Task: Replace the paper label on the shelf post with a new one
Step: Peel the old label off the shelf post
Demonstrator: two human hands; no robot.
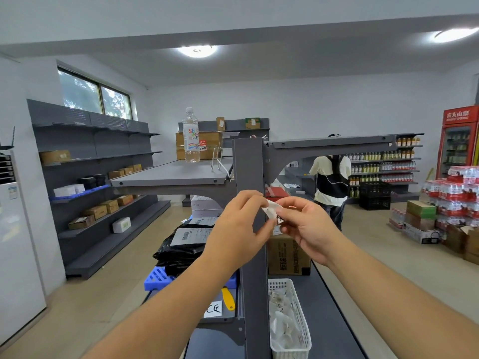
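A dark grey shelf post (248, 164) rises straight ahead. In front of it, at mid height, both my hands pinch a small white paper label (269, 210) with black marks. My left hand (238, 229) grips the label's left end with thumb and fingers. My right hand (308, 226) pinches its right end. The label looks crumpled and bent between the fingertips; I cannot tell whether it still touches the post. A second white label marked "CE" (214, 309) lies on the lower shelf left of the post.
A white mesh basket (302, 312) with crumpled papers sits right of the post. A yellow tool (228, 299), a blue crate (158, 278), black parcels and a cardboard box (287, 255) lie below. A water bottle (191, 136) stands on the upper shelf. A person (331, 185) stands behind.
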